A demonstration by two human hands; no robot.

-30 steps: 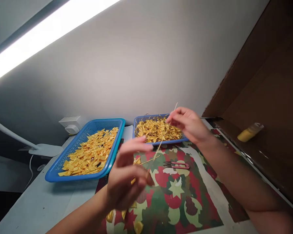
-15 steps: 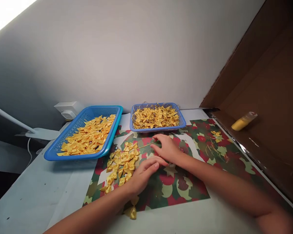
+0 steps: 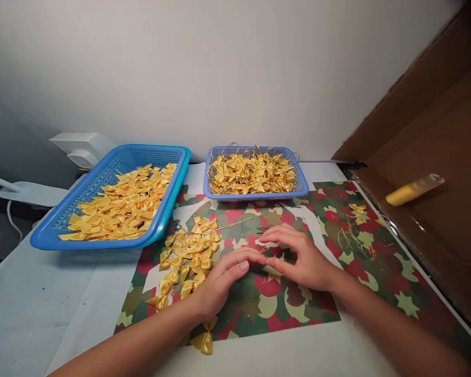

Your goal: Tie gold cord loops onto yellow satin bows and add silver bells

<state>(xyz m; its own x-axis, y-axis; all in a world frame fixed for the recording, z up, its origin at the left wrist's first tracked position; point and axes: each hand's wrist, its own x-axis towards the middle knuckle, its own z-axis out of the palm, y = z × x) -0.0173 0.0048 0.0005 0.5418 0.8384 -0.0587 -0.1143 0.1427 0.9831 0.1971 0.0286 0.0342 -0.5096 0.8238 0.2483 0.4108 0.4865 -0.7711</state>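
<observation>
Hands were found together over the middle of the patterned mat (image 3: 267, 309), which lay on the white table (image 3: 43, 314) and served as the reference for all positions noted. The left hand (image 3: 222, 283) rested palm down on the mat, fingers extended and close together, holding nothing visible; its tips lay just beside the right thumb. The right hand (image 3: 304, 259) was arched, fingers bent with the tips lowered to the mat; whether anything thin was pinched beneath them could not be determined. The loose bows (image 3: 188, 251), yellow satin, lay heaped on the mat's left half, just beside the left hand, a placement judged to keep them within immediate reach. One stray bow (image 3: 206, 340) sat at the mat's near edge, apart from the heap. A gold cord (image 3: 235, 224) lay flat on the mat beyond the heap, touched by neither hand. The large blue basket (image 3: 172, 193) stood against the mat's far left corner and held plain bows. The small blue basket (image 3: 255, 197) stood at the mat's far edge and held bows with gold loops, a separation judged to keep the two stocks from mixing. A further bow (image 3: 357, 208) and some gold threads (image 3: 349, 235) lay on the mat's right part, well apart from both hands. The cardboard box (image 3: 435, 131) stood open to the right of the mat, a yellow tube (image 3: 412, 190) lying on its side within.
</observation>
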